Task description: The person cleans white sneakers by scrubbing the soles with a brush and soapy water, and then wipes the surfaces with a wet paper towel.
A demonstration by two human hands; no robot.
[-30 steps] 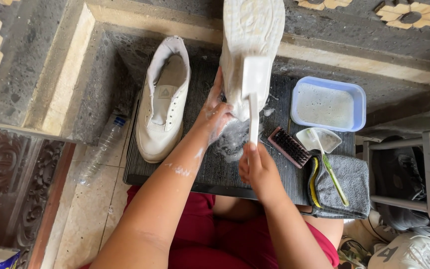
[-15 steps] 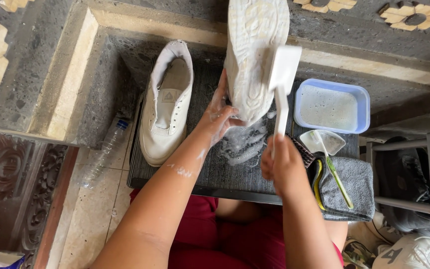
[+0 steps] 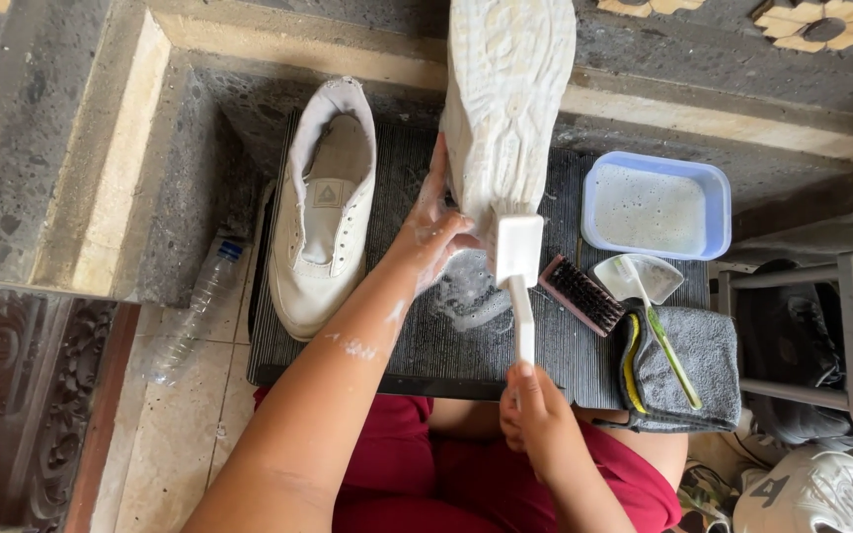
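Over the ribbed mat (image 3: pixel 387 345), a soapy white shoe (image 3: pixel 507 99).

Dark ribbed mat (image 3: pixel 426 345) on the floor, carrying wash gear.

On mat: white shoe (image 3: pixel 323 207) at left, soap foam (image 3: pixel 466 291) mid-mat, dark brush (image 3: pixel 581 294), blue tub (image 3: pixel 656 205) of soapy water, grey towel (image 3: pixel 688 370) at right. Clear plastic bottle (image 3: pixel 194 306) on tiled floor (image 3: pixel 185 434) beside mat's left edge.
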